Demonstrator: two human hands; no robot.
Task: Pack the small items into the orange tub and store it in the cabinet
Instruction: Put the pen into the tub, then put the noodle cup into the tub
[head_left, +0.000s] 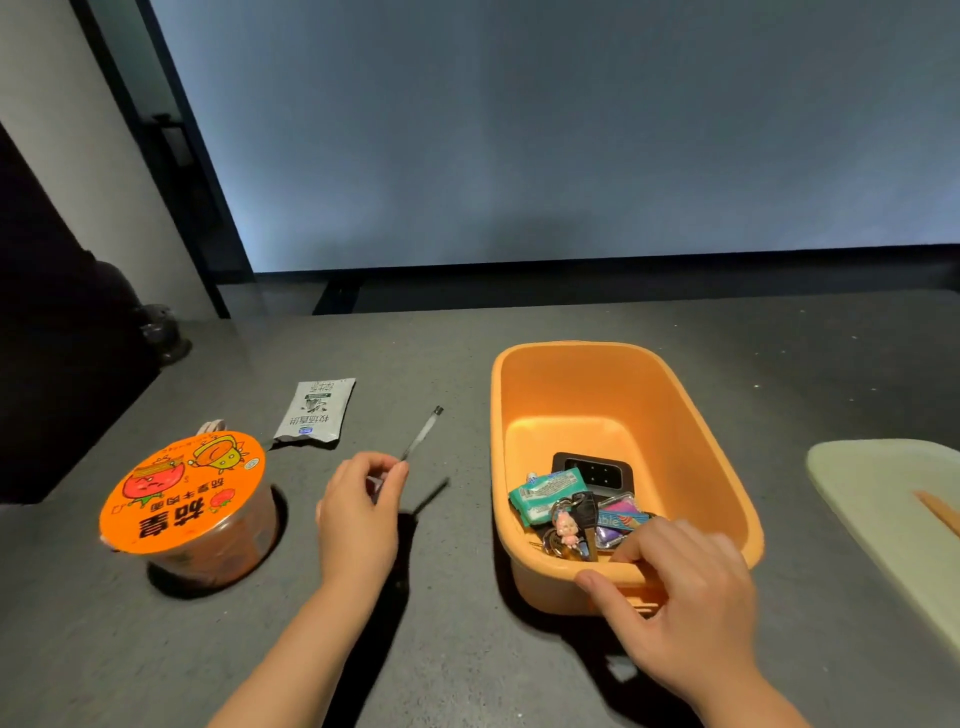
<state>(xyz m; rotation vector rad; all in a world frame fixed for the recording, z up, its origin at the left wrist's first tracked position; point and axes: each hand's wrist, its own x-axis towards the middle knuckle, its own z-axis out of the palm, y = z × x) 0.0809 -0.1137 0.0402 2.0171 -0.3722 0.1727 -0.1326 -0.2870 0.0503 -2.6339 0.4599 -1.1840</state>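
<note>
Here, orange tub (623, 395) rim under right hand (691, 597).

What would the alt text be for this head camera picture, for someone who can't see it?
A person's left hand pinches a pen above a grey table while the right hand grips the near rim of an orange tub holding keys, gum and other small items. An instant noodle bowl and a grey sachet lie to the left.
</note>
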